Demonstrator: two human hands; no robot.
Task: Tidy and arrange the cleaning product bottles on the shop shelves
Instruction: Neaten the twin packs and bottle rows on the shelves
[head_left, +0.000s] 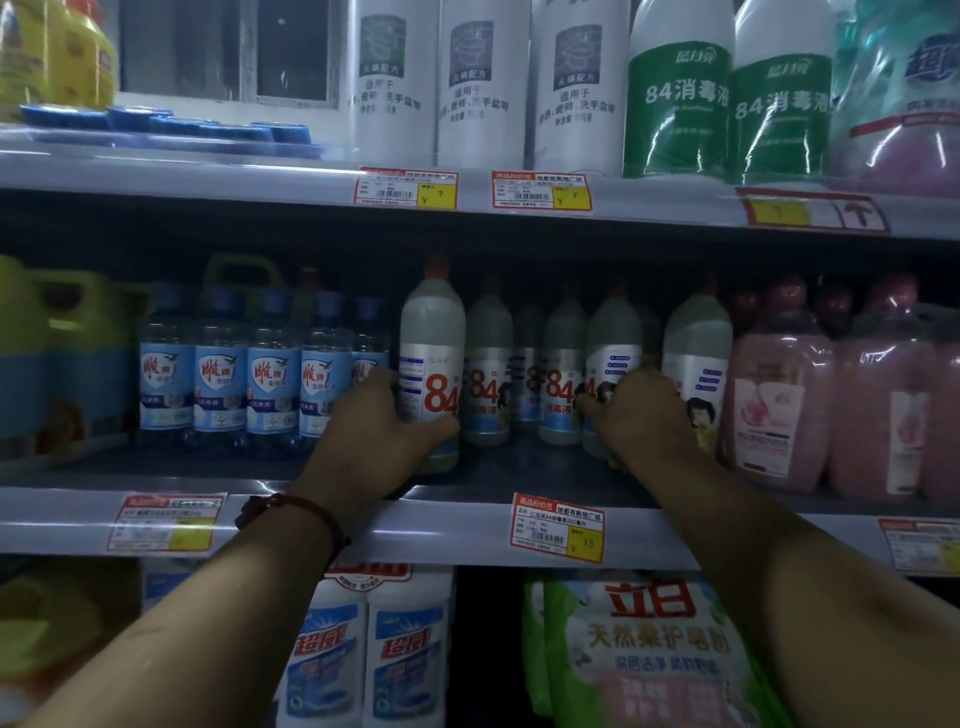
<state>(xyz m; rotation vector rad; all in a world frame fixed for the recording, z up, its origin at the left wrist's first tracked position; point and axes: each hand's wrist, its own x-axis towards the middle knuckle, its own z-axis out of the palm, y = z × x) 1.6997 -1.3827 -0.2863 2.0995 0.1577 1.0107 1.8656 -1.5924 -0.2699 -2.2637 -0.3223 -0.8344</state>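
Several grey "84" disinfectant bottles with orange caps stand on the middle shelf (467, 525). My left hand (382, 423) grips the leftmost 84 bottle (431, 332) low on its body; it stands upright near the shelf's front edge. My right hand (641, 418) is curled round the lower part of another 84 bottle (613, 338) further right, whose label is turned sideways. Between them stand two more 84 bottles (488, 364), set further back. One more 84 bottle (698, 343) stands just right of my right hand.
Blue-label clear bottles (218, 374) stand left of my left hand, green jugs (62, 343) beyond them. Pink bottles (779, 395) crowd the right. The upper shelf holds white bottles (483, 78) and green 84 bottles (680, 93). Below are white bottles (363, 654) and a green bag (649, 649).
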